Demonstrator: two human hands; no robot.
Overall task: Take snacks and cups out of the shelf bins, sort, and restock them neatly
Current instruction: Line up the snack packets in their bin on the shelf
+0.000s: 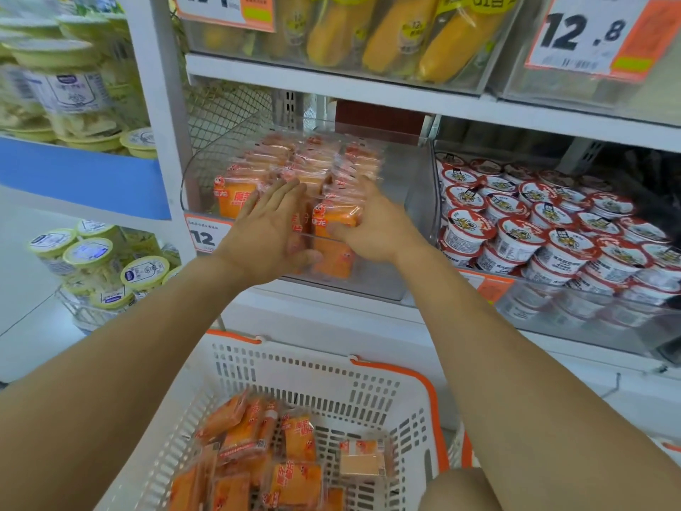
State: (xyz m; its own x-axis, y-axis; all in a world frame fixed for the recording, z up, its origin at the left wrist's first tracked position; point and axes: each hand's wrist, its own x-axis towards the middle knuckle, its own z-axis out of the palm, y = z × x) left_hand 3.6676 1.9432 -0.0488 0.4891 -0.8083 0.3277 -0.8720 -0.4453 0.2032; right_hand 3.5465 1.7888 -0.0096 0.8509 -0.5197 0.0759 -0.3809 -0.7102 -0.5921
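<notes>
Clearly the left hand point(271, 230) lies spread and flat against the front orange snack packs point(302, 186) in the clear bin point(416, 201), while the right hand point(372, 223) grips one. The upright rows could topple sideways into the bin's bare right part once released; more packs wait in the basket point(331, 385).

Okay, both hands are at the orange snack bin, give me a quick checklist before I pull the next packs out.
1. Left hand on the orange packs: ok, flat against the front row, fingers straight.
2. Right hand grip: ok, fingers curled round a front pack.
3. White basket below, with room: ok, partly filled.
4. Clear bin seated on the shelf: cannot tell.
5. Noodle cups in the next bin clear of the right arm: ok.
</notes>
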